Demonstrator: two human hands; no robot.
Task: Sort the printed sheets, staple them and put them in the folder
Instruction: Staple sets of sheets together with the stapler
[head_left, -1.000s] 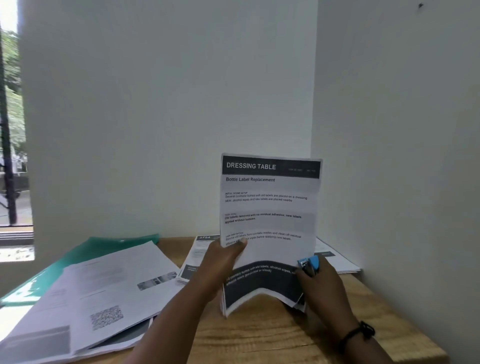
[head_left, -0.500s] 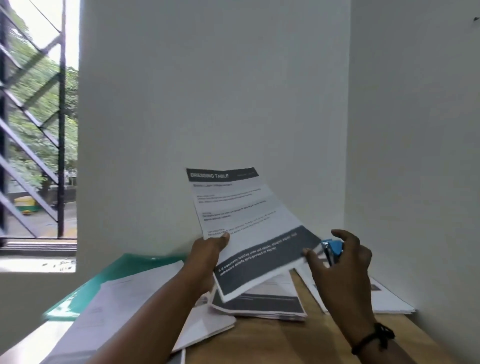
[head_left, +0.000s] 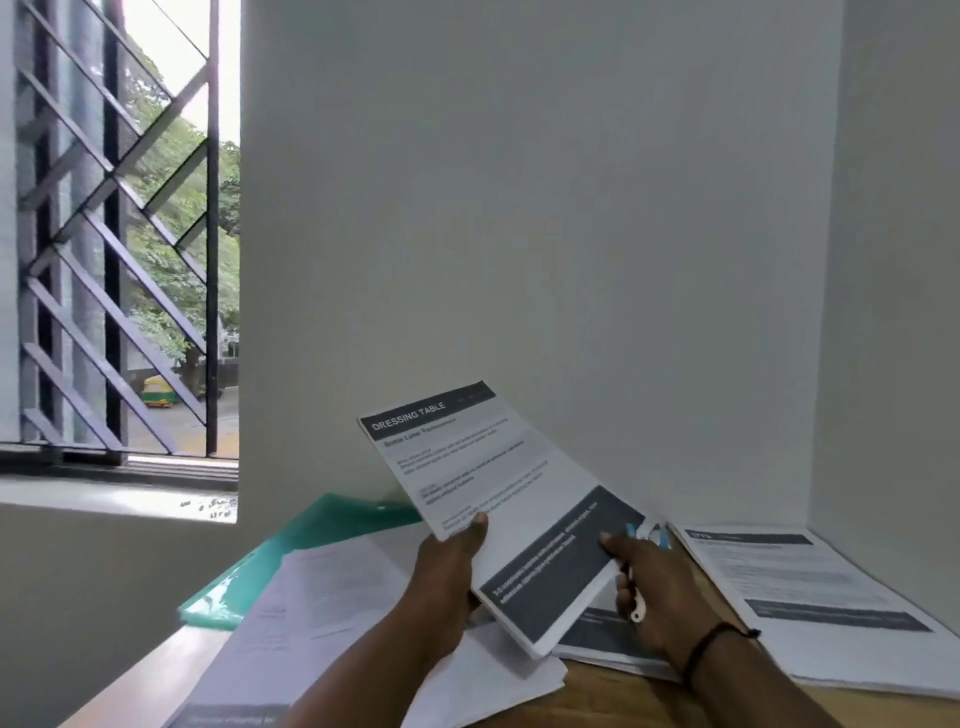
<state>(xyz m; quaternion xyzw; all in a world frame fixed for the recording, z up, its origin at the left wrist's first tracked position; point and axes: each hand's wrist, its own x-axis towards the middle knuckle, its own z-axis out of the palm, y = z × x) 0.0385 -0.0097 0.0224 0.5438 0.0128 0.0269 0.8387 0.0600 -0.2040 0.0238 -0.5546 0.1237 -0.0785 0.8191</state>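
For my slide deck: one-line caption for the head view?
Left hand holds a "Dressing Table" sheet bundle above the paper-strewn desk, right hand gripping a blue stapler.

Wood table (head_left: 613, 701), paper stacks (head_left: 810, 597), green folder (head_left: 311, 540)

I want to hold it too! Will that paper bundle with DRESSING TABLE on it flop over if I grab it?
Probably a little. The paper bundle, held by the left hand at one edge, stays fairly flat, so several sheets together likely stiffen it. It looks light. The sheets might slide apart.
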